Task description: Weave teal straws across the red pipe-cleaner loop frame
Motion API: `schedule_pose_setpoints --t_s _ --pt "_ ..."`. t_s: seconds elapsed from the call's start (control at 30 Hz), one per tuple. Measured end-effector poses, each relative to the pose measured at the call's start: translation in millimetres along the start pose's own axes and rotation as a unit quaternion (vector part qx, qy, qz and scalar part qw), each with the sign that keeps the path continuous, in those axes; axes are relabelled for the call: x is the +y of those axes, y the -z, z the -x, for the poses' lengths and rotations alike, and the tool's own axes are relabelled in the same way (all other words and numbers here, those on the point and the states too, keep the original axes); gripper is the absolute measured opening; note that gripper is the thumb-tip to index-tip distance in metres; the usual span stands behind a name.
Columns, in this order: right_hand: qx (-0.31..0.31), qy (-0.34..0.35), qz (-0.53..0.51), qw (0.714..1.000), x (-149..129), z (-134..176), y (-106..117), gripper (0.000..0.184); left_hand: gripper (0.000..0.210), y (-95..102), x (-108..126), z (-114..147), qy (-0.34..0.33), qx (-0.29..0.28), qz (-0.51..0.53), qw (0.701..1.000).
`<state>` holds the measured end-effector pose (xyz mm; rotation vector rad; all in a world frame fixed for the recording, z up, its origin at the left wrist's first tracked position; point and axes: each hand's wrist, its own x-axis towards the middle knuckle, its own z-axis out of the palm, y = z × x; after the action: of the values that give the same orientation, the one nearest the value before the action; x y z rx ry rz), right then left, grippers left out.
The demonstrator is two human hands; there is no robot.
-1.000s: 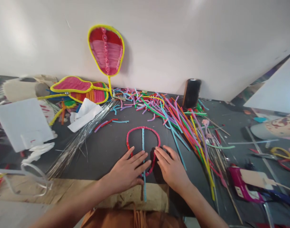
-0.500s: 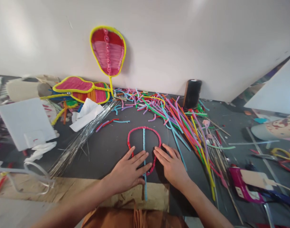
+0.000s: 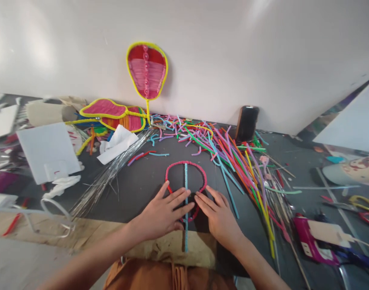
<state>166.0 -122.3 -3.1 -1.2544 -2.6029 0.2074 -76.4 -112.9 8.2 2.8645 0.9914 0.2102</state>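
A pink-red loop of wrapped pipe cleaner (image 3: 186, 162) lies on the dark tabletop, with a light-blue twisted pipe-cleaner stem (image 3: 186, 177) running down its middle and out past the bottom. My left hand (image 3: 161, 213) rests flat over the loop's lower left side, its spread fingers reaching across the blue stem. On the loop's right side lies my right hand (image 3: 222, 213), fingers stretched out and touching the pink edge. Both hands are open and press from above. They cover parts of the loop's lower sides.
A finished pink fan with yellow rim (image 3: 147, 74) stands against the wall, near other yellow-edged pieces (image 3: 104, 108). Coloured pipe cleaners (image 3: 229, 149), bare wires (image 3: 112, 173), a phone (image 3: 247, 123), crumpled white paper (image 3: 119, 143), a magenta device (image 3: 312, 241) and scissors (image 3: 363, 203) lie around.
The camera view has shifted slightly, so background things appear farther right. My right fingertips have slid a little lower and nearer the blue stem. My left hand stays flat on the loop.
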Motion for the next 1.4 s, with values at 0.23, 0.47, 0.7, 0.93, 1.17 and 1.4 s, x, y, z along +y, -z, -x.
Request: schedule_pose_setpoints --t_s 0.23,0.47,0.7,0.93,1.17,1.4 --pt "0.04 0.001 -0.016 0.999 -28 8 -1 0.034 0.04 12.0 -4 28 0.16 0.029 -0.032 0.986" --pt "0.069 -0.055 -0.045 0.995 -23 22 -4 0.039 0.039 -7.6 8 40 0.141 0.029 -0.002 0.99" --pt "0.058 -0.069 -0.061 0.994 -22 29 0 0.035 0.038 -7.1 10 36 0.149 0.039 0.023 0.988" --pt "0.064 -0.089 -0.064 0.992 -29 22 -3 0.031 0.034 2.8 15 22 0.182 0.075 0.034 0.98" --pt "0.05 -0.074 -0.083 0.993 -40 15 -12 0.021 0.031 3.2 16 18 0.192 0.091 0.041 0.976" --pt "0.069 -0.066 -0.112 0.989 -41 16 -8 0.023 0.029 -0.8 17 19 0.2 0.086 0.044 0.975"
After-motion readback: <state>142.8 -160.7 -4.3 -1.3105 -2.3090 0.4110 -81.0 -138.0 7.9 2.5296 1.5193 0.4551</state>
